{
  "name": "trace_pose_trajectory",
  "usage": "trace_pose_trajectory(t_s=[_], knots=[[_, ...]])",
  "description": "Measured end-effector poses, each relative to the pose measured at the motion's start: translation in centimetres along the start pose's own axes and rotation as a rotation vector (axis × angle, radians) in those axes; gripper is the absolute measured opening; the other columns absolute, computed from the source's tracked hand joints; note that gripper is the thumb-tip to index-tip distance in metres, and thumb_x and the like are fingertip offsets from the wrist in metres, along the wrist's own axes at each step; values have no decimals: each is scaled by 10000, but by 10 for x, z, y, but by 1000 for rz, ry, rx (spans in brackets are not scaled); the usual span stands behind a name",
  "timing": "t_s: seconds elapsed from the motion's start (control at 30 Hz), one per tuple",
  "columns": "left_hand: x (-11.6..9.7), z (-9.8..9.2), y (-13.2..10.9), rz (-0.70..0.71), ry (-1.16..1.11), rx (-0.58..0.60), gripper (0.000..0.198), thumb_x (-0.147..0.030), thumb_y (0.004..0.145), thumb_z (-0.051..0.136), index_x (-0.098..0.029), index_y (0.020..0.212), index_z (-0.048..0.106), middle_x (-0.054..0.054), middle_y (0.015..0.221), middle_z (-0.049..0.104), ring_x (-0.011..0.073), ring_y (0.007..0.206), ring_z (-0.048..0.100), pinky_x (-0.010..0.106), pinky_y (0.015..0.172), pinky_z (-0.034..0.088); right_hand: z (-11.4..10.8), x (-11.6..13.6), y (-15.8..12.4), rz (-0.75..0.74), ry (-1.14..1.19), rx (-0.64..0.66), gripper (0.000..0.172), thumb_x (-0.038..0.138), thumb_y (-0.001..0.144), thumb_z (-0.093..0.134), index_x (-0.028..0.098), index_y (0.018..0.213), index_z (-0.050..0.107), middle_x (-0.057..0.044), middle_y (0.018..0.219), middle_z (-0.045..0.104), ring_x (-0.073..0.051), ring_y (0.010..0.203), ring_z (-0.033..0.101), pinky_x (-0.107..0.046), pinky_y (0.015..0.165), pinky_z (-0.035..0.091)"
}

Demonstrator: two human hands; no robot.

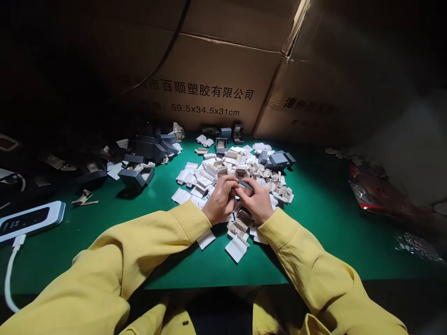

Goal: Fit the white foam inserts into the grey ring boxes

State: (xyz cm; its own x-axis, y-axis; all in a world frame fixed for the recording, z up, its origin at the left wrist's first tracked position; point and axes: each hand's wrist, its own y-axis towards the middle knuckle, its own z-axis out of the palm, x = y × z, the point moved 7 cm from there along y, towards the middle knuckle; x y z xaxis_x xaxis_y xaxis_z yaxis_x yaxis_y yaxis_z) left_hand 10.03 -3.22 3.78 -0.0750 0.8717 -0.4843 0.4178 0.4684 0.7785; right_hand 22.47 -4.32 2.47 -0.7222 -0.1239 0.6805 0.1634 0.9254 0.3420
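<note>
My left hand and my right hand meet at the centre of the green table. Between them they hold a small dark box, gripped by the fingers of both; its inside is mostly hidden. Around and beneath the hands lies a pile of white and beige folded card pieces. Just beyond the pile stands an open small box, with another open box behind it. Closed dark blue boxes lie at the pile's right edge.
Dark boxes and an open blue box sit on the left. A white device with a cable is at far left. Large cartons stand behind. Red-edged plastic packaging lies at right.
</note>
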Motion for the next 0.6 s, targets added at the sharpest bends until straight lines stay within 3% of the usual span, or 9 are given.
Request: trace_pose_trajectory(t_s=[0.2,0.37,0.5,0.6], knots=[[-4,1,-1,42,13,39,345,10,713,436,-182,1000,436,111,1056,455,219,1018,479,408,860,464,0,-2,-1,-2,-49,-55,261,404,769,553,207,927,618,-36,826,683,-197,697,618,-304,680,468],[5,0,-1,-52,-4,-18,378,38,685,410,-184,989,442,90,1023,473,207,1024,486,396,868,457,1,4,2,-50,-1,22,287,427,818,506,199,952,616,-40,825,684,-186,698,621,-287,663,467],[7,0,-1,-71,-37,-24,383,42,668,411,-179,978,452,89,1029,480,197,1028,490,382,876,458,-2,3,2,-73,-4,-41,285,415,837,479,189,941,619,-59,865,683,-192,740,626,-297,698,475],[9,1,0,-137,-96,16,294,-30,742,460,-175,997,459,106,1086,515,207,1089,494,404,935,433,-3,-3,3,-71,-44,-71,279,396,842,468,187,960,610,-63,873,681,-204,771,624,-315,716,476]])
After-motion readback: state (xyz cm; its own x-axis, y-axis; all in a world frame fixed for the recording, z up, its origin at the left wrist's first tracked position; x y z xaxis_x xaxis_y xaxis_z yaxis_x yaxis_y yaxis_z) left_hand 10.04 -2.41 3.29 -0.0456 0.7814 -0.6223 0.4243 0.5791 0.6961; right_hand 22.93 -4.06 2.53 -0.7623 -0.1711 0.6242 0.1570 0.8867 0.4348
